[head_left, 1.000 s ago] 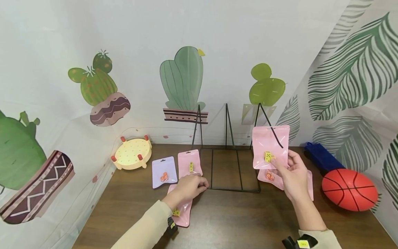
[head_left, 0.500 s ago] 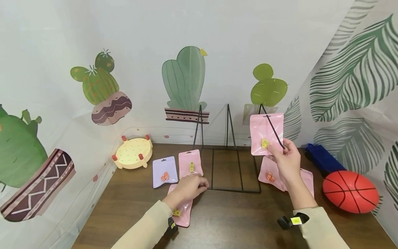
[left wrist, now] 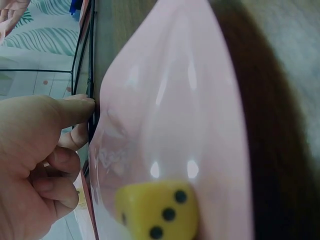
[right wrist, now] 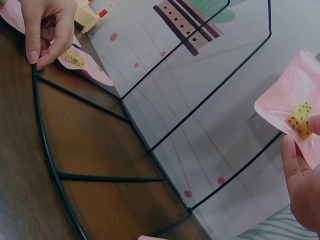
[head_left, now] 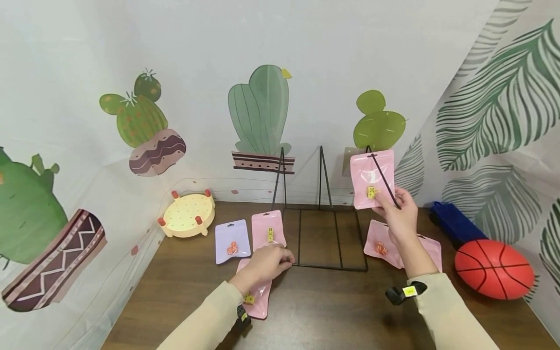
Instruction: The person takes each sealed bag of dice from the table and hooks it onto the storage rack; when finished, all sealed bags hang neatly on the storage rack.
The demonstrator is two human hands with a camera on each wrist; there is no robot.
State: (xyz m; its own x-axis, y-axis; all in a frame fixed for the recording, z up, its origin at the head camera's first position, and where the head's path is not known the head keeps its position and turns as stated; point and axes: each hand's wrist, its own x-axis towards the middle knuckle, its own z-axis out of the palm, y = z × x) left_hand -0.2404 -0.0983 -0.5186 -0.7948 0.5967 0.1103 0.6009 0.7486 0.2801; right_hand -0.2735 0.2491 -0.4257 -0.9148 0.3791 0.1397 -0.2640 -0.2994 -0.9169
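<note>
My left hand (head_left: 268, 265) pinches the front left corner of a black wire display rack (head_left: 328, 267). In the right wrist view, its thumb and index finger meet on the wire. My right hand (head_left: 400, 214) grips the lower right part of a pink pouch (head_left: 364, 171) with yellow dice (head_left: 371, 192) inside. The rack's right prong (head_left: 381, 172) runs through the hang hole near the pouch's top edge, and its tip lies in front of the pouch, by my fingers. Another pink pouch (left wrist: 165, 100) with a yellow die lies under my left wrist.
Left of the rack lie a purple pouch (head_left: 225, 236) and a pink pouch (head_left: 262, 226). Two pink pouches (head_left: 378, 238) overlap at its right. A red ball (head_left: 494, 269), a blue object (head_left: 457, 223) and a yellow round stand (head_left: 185, 214) with red pegs are farther out.
My right hand has moved back and up along the right prong, carrying the pink pouch from near its tip toward the rack's top. My left hand stays on the rack's corner.
</note>
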